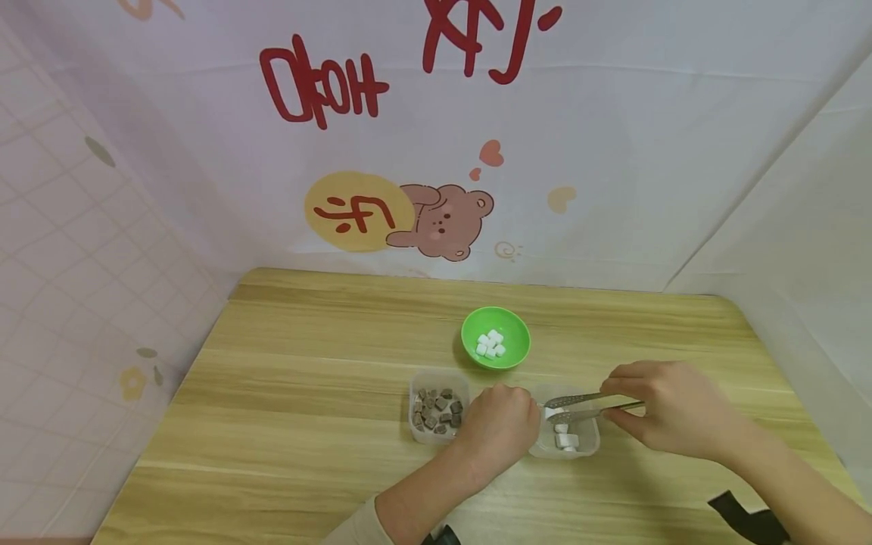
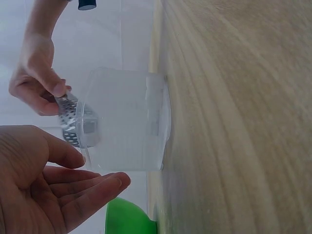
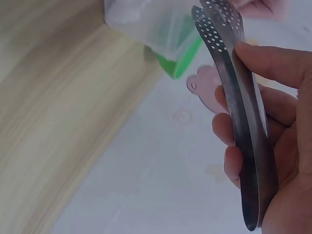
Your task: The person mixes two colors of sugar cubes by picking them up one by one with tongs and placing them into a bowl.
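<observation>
My right hand (image 1: 671,405) grips a pair of perforated metal tongs (image 3: 246,117). The tips of the tongs reach into a clear plastic container (image 1: 589,448) holding several white cubes (image 1: 567,440). One white cube shows at the tips in the head view. With thumb and fingers, my left hand (image 2: 34,187) pinches the rim of that same container at its left side. Left of this hand stands a second clear container (image 1: 417,378) with several grey-brown chunks (image 1: 432,412); the left hand hides part of its right side.
A green bowl (image 1: 519,344) with several white cubes stands behind the two containers. All of them are on a wood-grain table (image 1: 293,378). A white printed cloth (image 1: 613,113) rises behind the table and along its sides. A black strap (image 1: 745,518) lies near the right forearm.
</observation>
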Demonstrator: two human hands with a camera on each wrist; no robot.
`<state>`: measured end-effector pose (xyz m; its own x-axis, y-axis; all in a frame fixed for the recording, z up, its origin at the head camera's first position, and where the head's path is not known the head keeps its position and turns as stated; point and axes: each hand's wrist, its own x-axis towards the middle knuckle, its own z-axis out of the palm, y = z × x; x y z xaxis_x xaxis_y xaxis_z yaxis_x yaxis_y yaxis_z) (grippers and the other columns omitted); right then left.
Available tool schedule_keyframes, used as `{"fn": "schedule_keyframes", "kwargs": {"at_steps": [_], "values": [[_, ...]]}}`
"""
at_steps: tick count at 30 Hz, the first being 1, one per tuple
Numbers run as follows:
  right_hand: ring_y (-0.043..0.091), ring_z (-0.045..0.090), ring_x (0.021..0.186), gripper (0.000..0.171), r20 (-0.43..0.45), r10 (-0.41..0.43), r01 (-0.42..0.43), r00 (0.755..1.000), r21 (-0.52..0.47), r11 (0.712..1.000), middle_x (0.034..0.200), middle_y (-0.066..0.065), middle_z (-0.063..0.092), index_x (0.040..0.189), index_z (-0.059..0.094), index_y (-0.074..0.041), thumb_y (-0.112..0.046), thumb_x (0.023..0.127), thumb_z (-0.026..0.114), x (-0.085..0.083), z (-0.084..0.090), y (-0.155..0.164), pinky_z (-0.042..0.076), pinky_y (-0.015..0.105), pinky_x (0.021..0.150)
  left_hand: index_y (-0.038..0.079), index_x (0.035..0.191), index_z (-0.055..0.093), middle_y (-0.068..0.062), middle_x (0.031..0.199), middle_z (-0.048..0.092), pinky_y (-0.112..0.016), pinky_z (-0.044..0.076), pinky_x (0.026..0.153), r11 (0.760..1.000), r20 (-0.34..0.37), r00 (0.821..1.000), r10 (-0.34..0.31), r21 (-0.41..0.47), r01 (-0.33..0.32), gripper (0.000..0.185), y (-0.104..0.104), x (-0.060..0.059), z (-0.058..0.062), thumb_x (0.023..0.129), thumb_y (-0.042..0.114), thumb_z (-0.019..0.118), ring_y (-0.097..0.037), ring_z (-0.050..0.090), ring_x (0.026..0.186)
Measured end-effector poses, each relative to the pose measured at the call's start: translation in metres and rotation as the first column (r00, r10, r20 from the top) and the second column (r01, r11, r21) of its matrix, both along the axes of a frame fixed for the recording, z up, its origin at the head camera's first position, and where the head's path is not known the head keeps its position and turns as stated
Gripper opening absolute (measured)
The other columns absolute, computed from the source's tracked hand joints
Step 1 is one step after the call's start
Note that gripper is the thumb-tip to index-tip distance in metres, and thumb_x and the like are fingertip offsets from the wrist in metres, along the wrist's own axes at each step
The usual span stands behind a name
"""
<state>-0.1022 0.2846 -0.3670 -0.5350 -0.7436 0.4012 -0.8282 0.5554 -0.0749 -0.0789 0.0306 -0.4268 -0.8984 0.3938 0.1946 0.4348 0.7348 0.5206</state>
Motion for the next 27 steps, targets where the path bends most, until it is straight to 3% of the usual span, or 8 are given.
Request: {"fn": "schedule_keyframes", "kwargs": {"at_steps": [2,5,14,21,27], "values": [[-0.006,0.058,0.064,0.034,-0.042,-0.005,0.004,0.999,-0.024,1.0,0.085,-0.017,0.069,0.088,0.077,-0.021,-0.05,0.101,0.064,-0.001,0.004,0.002,0.045,0.016,0.051,0.017,0.052,0.041,0.005,0.05,0.039,-0.026,0.036,0.039,1.0,-0.007,1.0,-0.002,-0.005,0.002,0.047,0.0,0.0,0.0,0.095,0.006,0.058,-0.009,0.04,0.045],[0.001,0.064,0.063,0.053,-0.113,-0.031,0.024,0.993,-0.065,0.998,0.085,-0.013,0.071,0.087,0.078,-0.018,-0.057,0.106,0.047,-0.004,0.009,0.004,0.048,0.019,0.052,0.016,0.053,0.042,0.005,0.051,0.041,-0.027,0.036,0.039,1.0,-0.011,1.0,-0.004,-0.01,0.004,0.046,-0.001,0.0,0.0,0.094,0.005,0.058,-0.01,0.041,0.046],[0.015,0.069,0.059,0.054,-0.213,-0.099,0.063,0.972,-0.172,0.983,0.086,0.0,0.076,0.088,0.08,-0.01,-0.056,0.103,0.055,-0.016,0.014,-0.003,0.051,0.027,0.048,0.017,0.053,0.041,0.005,0.05,0.04,-0.027,0.037,0.04,1.0,-0.009,1.0,-0.003,0.003,0.003,0.047,-0.002,0.0,0.0,0.095,0.006,0.058,-0.01,0.042,0.046],[0.016,0.069,0.061,0.054,-0.174,-0.143,0.101,0.974,-0.231,0.968,0.089,0.002,0.078,0.091,0.081,-0.01,-0.057,0.102,0.057,-0.029,0.011,-0.017,0.052,0.029,0.051,0.018,0.053,0.04,0.007,0.05,0.037,-0.025,0.036,0.04,1.0,-0.007,1.0,-0.005,0.012,0.005,0.047,-0.001,-0.001,-0.002,0.095,0.007,0.058,-0.008,0.04,0.046],[0.015,0.069,0.06,0.052,-0.187,-0.116,0.058,0.975,-0.293,0.954,0.091,0.005,0.078,0.093,0.081,-0.008,-0.054,0.102,0.061,-0.044,0.004,-0.029,0.053,0.028,0.051,0.018,0.053,0.043,0.007,0.05,0.04,-0.026,0.037,0.04,1.0,-0.013,1.0,-0.012,-0.011,0.012,0.046,0.0,-0.001,-0.002,0.096,0.007,0.058,-0.008,0.042,0.046]]}}
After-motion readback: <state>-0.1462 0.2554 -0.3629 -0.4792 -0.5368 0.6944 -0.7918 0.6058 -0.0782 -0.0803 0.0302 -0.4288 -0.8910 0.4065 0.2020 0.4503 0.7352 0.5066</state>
